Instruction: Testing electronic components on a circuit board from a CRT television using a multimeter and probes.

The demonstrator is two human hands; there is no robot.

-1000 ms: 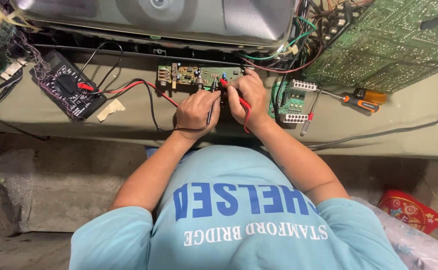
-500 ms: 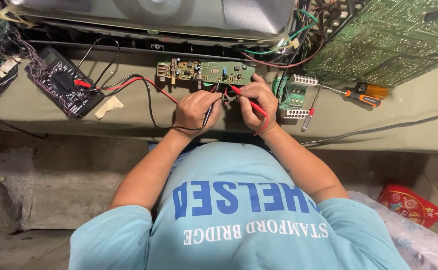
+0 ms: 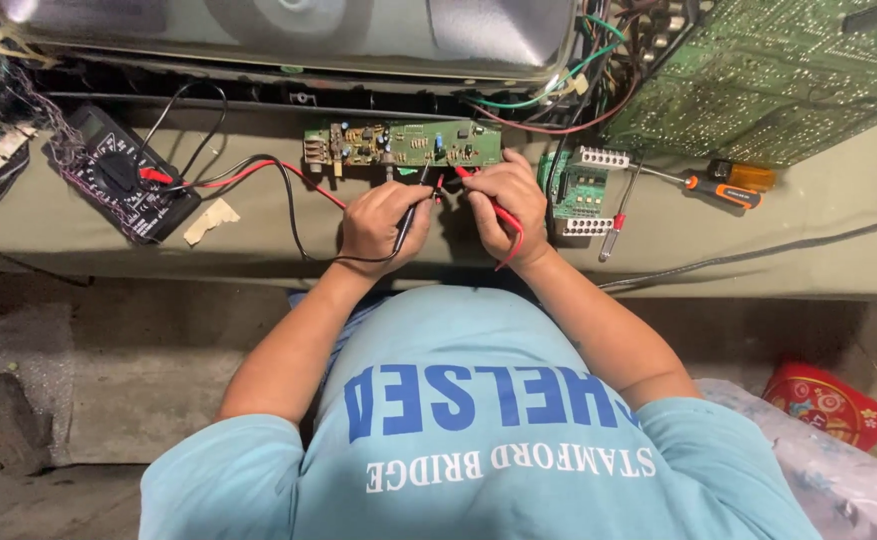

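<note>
Your left hand point(image 3: 383, 220) grips black probe point(image 3: 405, 222), right hand point(image 3: 503, 200) grips red probe point(image 3: 488, 200); tips on small circuit board point(image 3: 403, 145) lying flat on desk point(image 3: 258, 250) (light, stiff, fragile; hold edges).

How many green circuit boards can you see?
3: a long circuit board by both hands, a small board right of the right hand, a big board top right. More may be hidden.

Both forearms are reaching forward, elbows bent. The left hand point(image 3: 380, 222) and right hand point(image 3: 506, 200) are curling closed, side by side, fingers pinching.
</note>
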